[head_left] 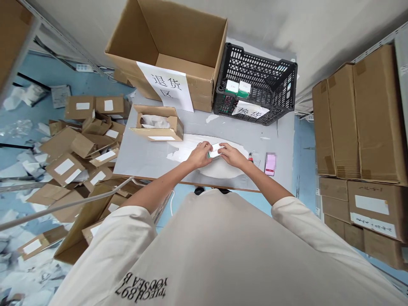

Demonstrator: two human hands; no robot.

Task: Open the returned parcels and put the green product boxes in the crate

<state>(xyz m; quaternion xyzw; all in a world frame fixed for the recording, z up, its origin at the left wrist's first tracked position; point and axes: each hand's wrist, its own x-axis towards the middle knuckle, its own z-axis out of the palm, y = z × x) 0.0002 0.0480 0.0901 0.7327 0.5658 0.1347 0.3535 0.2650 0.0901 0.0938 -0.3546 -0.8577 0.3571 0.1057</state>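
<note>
The left hand and right hand are grasping a small white-and-green rectangular box between their fingers. Left of the fingers, an open brown cardboard carton is holding crumpled white material; beyond them, rightward, a black latticed plastic crate is standing. Beneath, a ragged-edged white patch is showing.

the one view looks from the wearer's head, forward and steeply down, with the shirt very near, the left hand and right hand farther out at the middle, and the wall farthest.
</note>
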